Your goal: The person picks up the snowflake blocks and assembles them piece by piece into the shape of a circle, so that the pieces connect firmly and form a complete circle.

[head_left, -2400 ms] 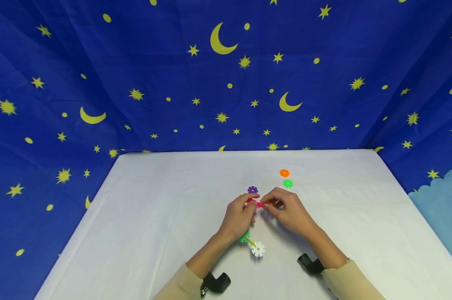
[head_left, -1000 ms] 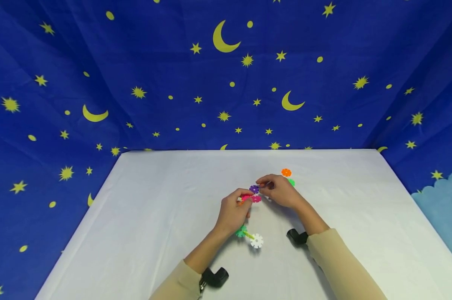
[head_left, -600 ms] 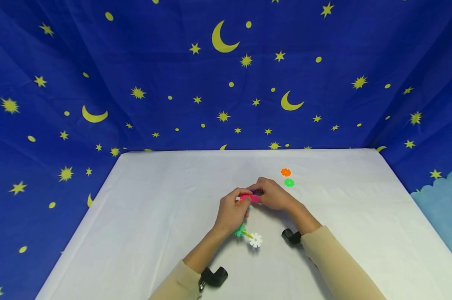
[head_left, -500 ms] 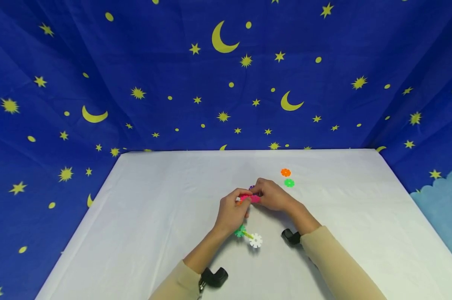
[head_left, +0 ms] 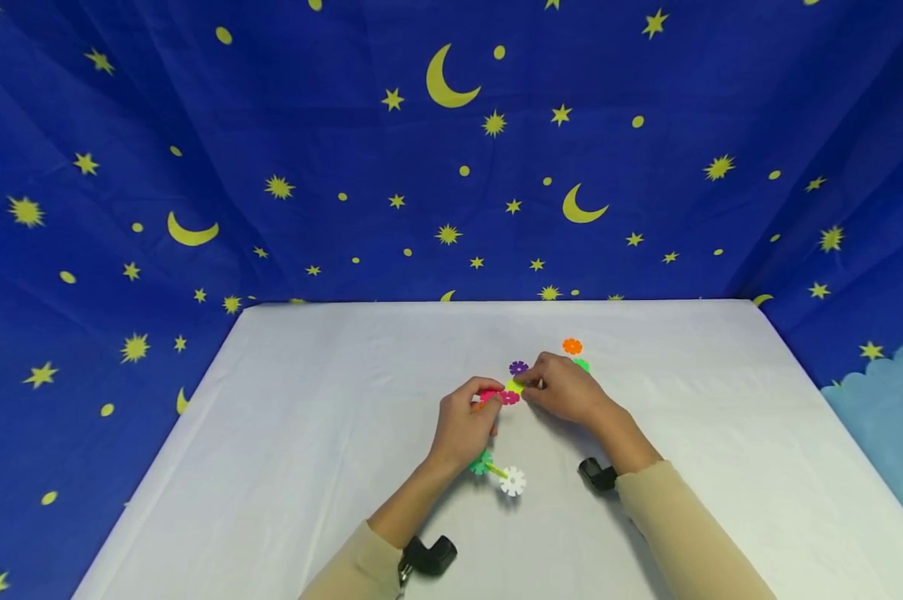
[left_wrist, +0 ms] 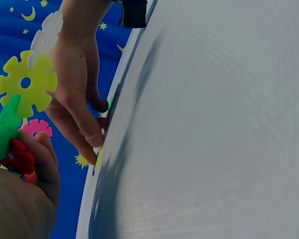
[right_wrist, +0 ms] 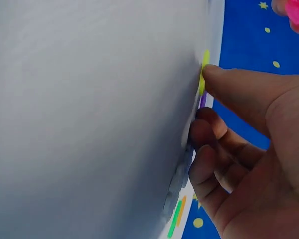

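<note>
My left hand (head_left: 462, 422) grips a chain of slotted, flower-shaped interlocking discs. A pink disc (head_left: 509, 398) sticks out past the fingertips; red (left_wrist: 21, 157), green (left_wrist: 8, 128), yellow (left_wrist: 28, 82) and white discs (head_left: 513, 482) trail below the hand. Fingers cover part of the chain. My right hand (head_left: 565, 390) is low at the tabletop, thumb and a finger at the edge of a loose yellow disc (head_left: 514, 387). Its thumb (right_wrist: 226, 82) touches that disc, the other fingers being curled. Just behind lies a purple disc (head_left: 519, 367).
Beyond the right hand, an orange disc (head_left: 572, 346) and a light green disc (head_left: 582, 365) lie on the white-covered table (head_left: 331, 433). A blue curtain (head_left: 346, 150) with stars and moons hangs behind the table. Black wrist devices (head_left: 430, 556) sit at both forearms.
My right hand left the chain and reached over the purple disc. That disc has shifted back and right, and a yellow disc now shows beside it. The left hand keeps its hold.
</note>
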Available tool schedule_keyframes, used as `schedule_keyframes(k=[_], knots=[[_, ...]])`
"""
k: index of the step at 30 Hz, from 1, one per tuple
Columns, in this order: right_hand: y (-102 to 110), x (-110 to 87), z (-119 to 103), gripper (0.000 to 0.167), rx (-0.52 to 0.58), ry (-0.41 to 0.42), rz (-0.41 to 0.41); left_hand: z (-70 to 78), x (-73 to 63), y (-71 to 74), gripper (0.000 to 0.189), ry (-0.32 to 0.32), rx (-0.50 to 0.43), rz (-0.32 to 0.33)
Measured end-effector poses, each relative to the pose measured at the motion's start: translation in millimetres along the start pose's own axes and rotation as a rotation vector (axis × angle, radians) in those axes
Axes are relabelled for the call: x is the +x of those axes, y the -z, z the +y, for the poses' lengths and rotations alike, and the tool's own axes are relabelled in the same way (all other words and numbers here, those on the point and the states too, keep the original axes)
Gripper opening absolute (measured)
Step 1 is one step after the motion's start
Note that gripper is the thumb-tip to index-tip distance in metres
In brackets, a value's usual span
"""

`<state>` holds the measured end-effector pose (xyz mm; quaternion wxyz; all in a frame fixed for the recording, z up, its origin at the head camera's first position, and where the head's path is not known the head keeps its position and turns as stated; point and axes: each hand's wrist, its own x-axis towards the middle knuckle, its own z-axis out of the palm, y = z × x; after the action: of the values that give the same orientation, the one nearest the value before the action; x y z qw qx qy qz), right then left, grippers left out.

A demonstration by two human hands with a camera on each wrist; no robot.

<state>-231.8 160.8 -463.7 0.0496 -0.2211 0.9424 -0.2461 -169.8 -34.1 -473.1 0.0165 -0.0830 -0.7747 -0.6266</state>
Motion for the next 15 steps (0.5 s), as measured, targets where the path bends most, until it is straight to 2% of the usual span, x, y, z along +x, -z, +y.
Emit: schedule_keyframes(k=[4, 10, 15], knots=[[2, -3.2, 5, 0.023, -0.018, -0.036, 0.028, -0.4, -0.5, 0.0, 0.02, -0.002, 0.006, -0.004], [6, -6.4, 10, 0.024, 0.046, -0.114, 0.016, 0.1, -0.7, -0.1, 0.019, 0.003, 0.019, -0.01], [7, -8.2, 12, 0.031, 0.083, -0.085, 0.005, 0.7, -1.2, -0.4, 0.019, 0.008, 0.028, -0.016]])
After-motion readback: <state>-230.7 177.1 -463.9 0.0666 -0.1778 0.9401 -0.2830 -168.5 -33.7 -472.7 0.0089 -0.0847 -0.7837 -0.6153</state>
